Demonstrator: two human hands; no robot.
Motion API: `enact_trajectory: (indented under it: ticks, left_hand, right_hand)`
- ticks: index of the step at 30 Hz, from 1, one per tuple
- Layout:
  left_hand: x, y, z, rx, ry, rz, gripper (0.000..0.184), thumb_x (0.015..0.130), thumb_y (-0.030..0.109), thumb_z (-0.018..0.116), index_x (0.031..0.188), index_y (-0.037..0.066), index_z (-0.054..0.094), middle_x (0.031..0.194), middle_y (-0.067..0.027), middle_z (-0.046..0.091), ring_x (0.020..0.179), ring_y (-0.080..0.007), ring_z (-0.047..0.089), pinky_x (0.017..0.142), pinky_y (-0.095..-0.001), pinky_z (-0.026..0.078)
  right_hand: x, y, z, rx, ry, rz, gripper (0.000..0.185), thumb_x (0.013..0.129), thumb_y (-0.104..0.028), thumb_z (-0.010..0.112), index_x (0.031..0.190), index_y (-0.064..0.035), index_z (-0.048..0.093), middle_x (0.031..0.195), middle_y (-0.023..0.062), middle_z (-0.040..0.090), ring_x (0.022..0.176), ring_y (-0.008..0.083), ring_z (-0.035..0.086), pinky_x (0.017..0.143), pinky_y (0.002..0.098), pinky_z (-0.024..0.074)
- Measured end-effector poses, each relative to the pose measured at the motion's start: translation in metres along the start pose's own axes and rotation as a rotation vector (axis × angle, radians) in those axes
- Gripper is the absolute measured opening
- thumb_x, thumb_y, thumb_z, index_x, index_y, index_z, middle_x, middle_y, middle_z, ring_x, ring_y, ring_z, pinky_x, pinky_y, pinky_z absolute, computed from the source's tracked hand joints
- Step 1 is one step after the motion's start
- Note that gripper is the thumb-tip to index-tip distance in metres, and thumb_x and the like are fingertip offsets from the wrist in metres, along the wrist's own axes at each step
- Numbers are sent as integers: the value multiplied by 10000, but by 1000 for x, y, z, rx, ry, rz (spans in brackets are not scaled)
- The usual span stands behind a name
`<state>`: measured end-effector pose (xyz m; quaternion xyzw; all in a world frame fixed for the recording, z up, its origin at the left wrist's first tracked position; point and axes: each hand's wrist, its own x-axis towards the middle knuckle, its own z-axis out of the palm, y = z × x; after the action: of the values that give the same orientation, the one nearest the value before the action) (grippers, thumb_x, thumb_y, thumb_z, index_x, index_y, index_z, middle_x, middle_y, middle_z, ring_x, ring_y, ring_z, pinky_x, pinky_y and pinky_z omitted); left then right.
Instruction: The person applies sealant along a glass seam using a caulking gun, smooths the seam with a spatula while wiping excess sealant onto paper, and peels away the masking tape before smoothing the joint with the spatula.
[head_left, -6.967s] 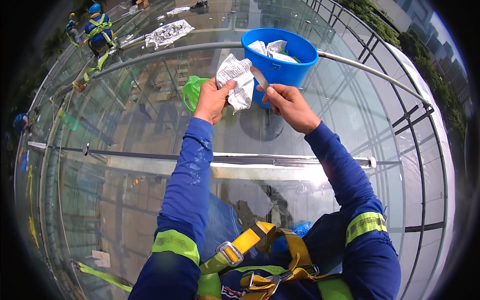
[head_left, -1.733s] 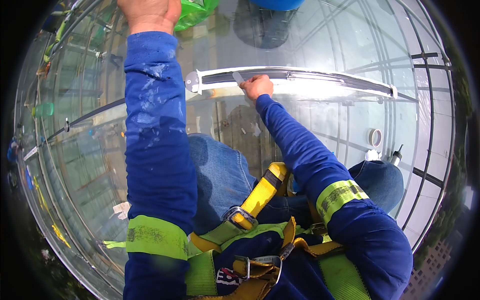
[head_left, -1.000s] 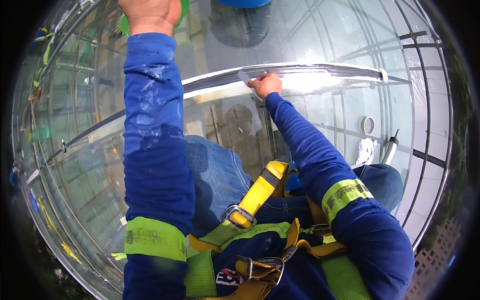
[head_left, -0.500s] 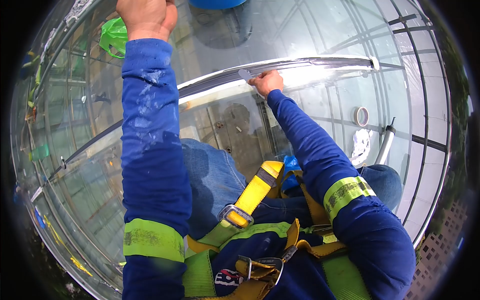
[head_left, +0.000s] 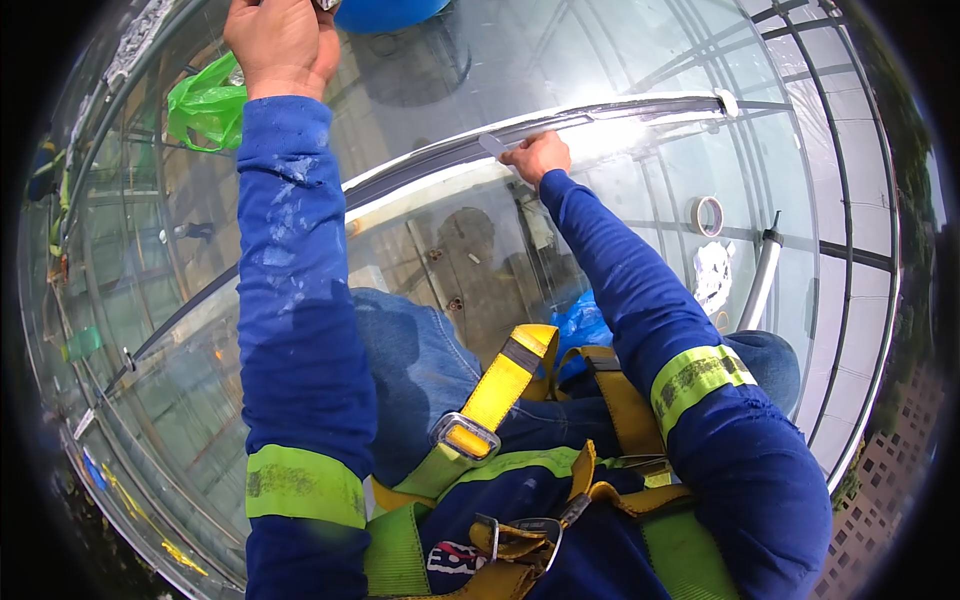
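My right hand [head_left: 540, 155] is closed on a thin, pale flat spatula [head_left: 493, 146]. Its rounded end rests at the dark joint [head_left: 440, 160] between two glass panes, where white tape or sealant runs along both sides. At the top edge of the view, my left hand [head_left: 283, 50] is raised over the glass with its fingers curled and partly cut off. A small greyish piece shows beside its thumb, too little to name. Close to this hand, a green plastic bag [head_left: 208, 105] lies on the glass.
A blue bucket [head_left: 390, 12] stands ahead on the glass. To my right lie a tape roll [head_left: 707, 216], crumpled white paper [head_left: 713, 278] and a sealant gun [head_left: 762, 280]. A blue plastic bag [head_left: 580, 322] sits by my legs. Yellow harness straps [head_left: 505, 380] cross my lap.
The view has shifted slightly, so the bucket and green bag sit lower and further left. My left hand shows more, with the greyish piece now visible. My right hand still grips the spatula at the joint.
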<state>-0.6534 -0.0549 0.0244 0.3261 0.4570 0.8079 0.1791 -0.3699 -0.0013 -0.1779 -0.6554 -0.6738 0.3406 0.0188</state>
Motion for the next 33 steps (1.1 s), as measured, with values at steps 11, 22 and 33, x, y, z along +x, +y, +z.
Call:
enact_trajectory:
  ticks: [11, 22, 33]
  left_hand:
    - [-9, -19, 14, -291, 31, -62, 355, 902, 21, 575, 1248, 61, 510, 1164, -85, 608, 1012, -184, 635, 743, -315, 576]
    - [-25, -48, 36, -115, 7, -108, 256, 868, -26, 674, 1108, -4, 589, 1055, -107, 678, 896, -197, 685, 734, -327, 587]
    - [-34, -88, 32, -2, -45, -211, 275, 894, -35, 623, 1163, -16, 570, 1107, -96, 662, 958, -168, 644, 854, -309, 524]
  right_hand:
    - [15, 16, -22, -19, -1, 29, 411, 600, -356, 859, 895, -85, 767, 915, 122, 735, 907, 252, 701, 848, 337, 541]
    - [27, 33, -48, -15, 49, -3, 401, 580, -362, 873, 801, -52, 748, 817, 116, 725, 779, 236, 699, 776, 321, 538]
    - [41, 45, -75, -24, 21, 41, 347, 598, -350, 877, 811, -106, 752, 889, 87, 734, 869, 244, 699, 828, 343, 543]
